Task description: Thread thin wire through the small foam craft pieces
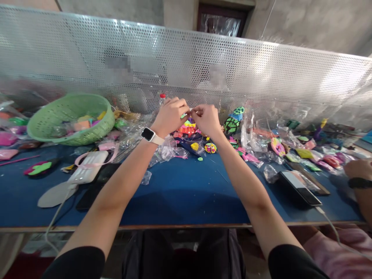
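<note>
Blue bench (186, 205) bears bright pieces (188, 131), frame centre; left hand (173, 112), right hand (207, 118) bent close together there, likely for precision; cannot tell whether anything grasped.

No lettering, number, brand or sign can be read anywhere. On the smartwatch (148, 134), just behind the grip of the left hand (173, 115), the screen is dark, with no legible digits. Any print on the white corded device (90, 168), nearer the wearer and left of the grip, is too small to make out, as on the dark corded device (300, 189) and small packets (332, 161) right of the grip.
</note>
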